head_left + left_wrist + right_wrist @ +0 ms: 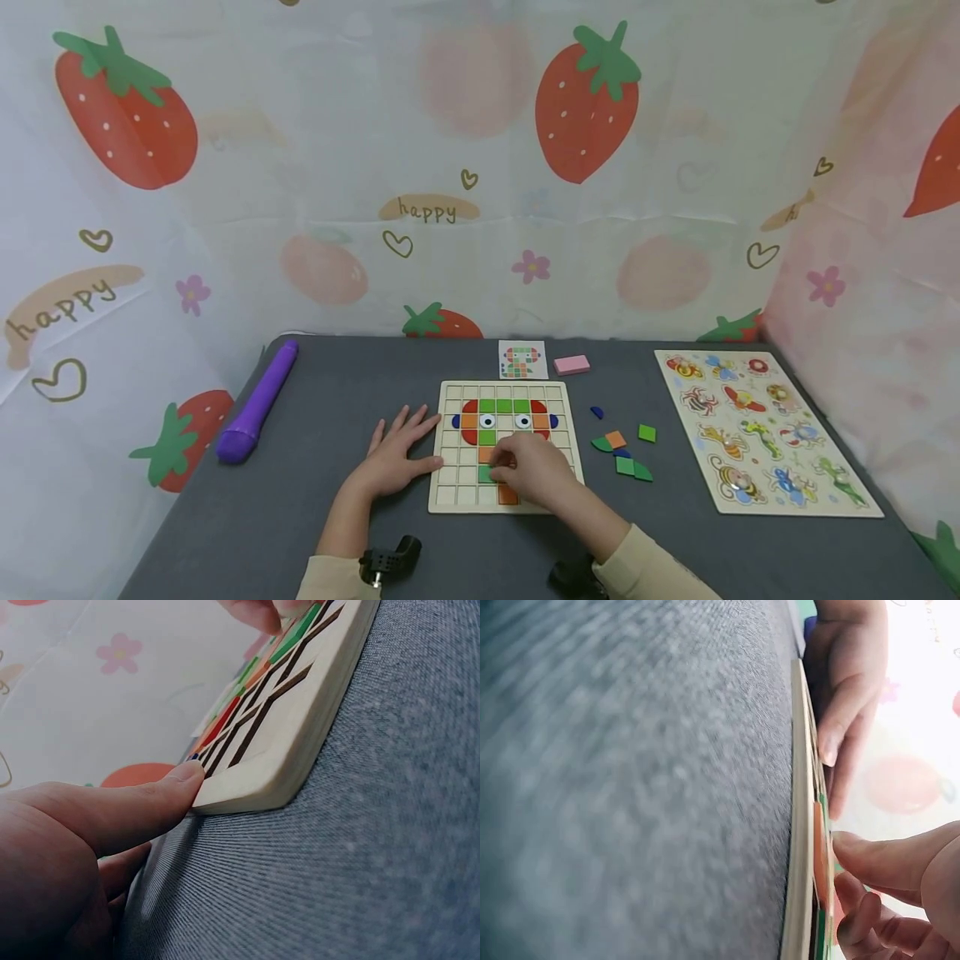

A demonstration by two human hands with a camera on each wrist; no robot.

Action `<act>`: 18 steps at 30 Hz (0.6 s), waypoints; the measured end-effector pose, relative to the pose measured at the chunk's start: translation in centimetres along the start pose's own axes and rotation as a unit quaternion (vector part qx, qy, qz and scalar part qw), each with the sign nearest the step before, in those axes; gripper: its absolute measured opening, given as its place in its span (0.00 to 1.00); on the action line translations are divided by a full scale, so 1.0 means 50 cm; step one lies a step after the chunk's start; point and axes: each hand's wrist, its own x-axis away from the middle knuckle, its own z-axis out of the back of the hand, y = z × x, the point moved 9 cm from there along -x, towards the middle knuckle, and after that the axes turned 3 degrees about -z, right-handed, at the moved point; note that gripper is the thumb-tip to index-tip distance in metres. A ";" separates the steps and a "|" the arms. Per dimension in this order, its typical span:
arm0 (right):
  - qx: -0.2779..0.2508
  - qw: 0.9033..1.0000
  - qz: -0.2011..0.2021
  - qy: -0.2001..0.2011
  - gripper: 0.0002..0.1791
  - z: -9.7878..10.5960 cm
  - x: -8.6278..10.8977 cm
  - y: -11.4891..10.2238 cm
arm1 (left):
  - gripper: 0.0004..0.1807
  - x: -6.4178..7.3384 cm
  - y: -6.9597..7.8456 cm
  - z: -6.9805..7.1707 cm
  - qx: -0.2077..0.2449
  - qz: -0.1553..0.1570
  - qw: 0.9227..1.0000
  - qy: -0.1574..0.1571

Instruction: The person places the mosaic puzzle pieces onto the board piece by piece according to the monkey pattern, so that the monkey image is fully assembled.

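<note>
A pale wooden grid board [457,482] lies on the dark cloth, with red, orange, green and blue tiles and two eye tiles set in it. My left hand [397,457] lies spread at its left edge, and the thumb [169,796] touches the board's side. Over the lower middle of the grid, my right hand [534,468] bends down with curled fingers. Its thumb and fingertips pinch at a green square tile [484,474], partly hiding it. Just above is an orange tile [485,455], and another orange tile [507,496] lies in the bottom row.
Loose tiles, including a green square [647,433] and a blue half-round [596,412], lie right of the board. Behind it are a picture card [523,360] and a pink block [572,365]. A purple microphone-shaped object [258,404] lies left; an insect puzzle board [772,433] lies right.
</note>
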 end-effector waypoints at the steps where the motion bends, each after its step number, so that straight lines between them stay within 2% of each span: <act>1: -0.004 1.000 -0.002 0.001 0.03 0.003 0.002 0.004 | 0.41 0.000 0.000 0.000 0.000 0.000 1.000 0.001; 8: -0.012 1.000 -0.006 0.020 0.03 0.038 0.018 0.033 | 0.41 -0.002 0.001 0.000 0.008 0.000 1.000 -0.001; 18: -0.012 0.997 -0.056 0.053 0.02 0.089 0.047 0.096 | 0.41 0.002 0.005 0.002 0.004 0.000 1.000 0.001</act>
